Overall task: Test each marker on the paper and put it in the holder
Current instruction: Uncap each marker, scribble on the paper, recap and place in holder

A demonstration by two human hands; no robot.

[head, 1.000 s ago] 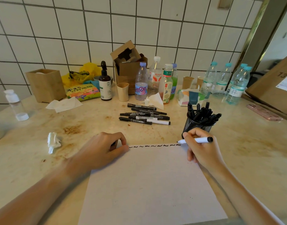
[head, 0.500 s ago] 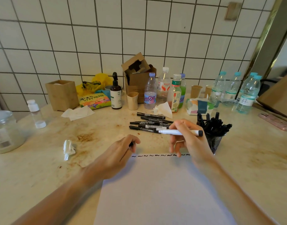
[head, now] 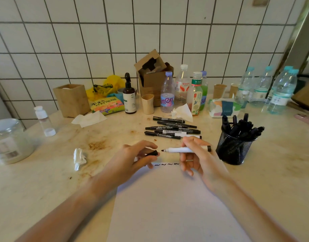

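White-barrelled marker (head: 182, 149) lies level above the paper's (head: 176, 206) top edge, pinched in the right hand's (head: 199, 158) fingers, its bare tip pointing left at the black cap (head: 152, 153) pinched by the left hand (head: 132, 159). Black mesh holder (head: 233, 147) stands just right, full of markers; more markers (head: 171, 130) lie on the counter (head: 45, 172) behind.

Two bare forearms reach in from the lower edge, with no sleeves, watch or bracelet in view. The left hand (head: 132, 161) and right hand (head: 201, 161) are ungloved. Both have slim fingers and short, plain nails. Neither shows any rings or markings.
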